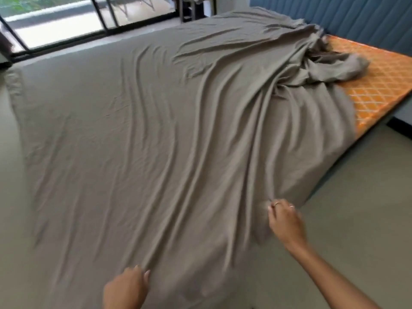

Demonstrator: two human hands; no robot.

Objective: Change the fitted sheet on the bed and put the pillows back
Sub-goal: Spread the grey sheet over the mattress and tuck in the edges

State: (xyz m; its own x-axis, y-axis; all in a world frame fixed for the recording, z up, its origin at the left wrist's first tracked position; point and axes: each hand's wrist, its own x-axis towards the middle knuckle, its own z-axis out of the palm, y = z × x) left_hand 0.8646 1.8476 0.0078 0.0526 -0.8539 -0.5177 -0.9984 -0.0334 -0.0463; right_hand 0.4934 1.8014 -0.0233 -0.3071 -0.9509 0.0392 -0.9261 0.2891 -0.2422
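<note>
A grey-brown sheet [138,134] lies spread over most of the bed in long wrinkles. It is bunched in a heap [330,63] at the far right, near the headboard. There the orange diamond-patterned mattress [379,81] shows bare. My left hand [126,288] grips a fold of the sheet at the near edge. My right hand [284,219], with rings on two fingers, pinches the sheet's edge at the near right corner. No pillows are in view.
A blue padded headboard [347,16] runs along the far right. Sliding glass doors [66,23] stand behind the bed, with a dark piece of furniture [189,7] beside them. Pale floor [345,208] lies to the right of the bed.
</note>
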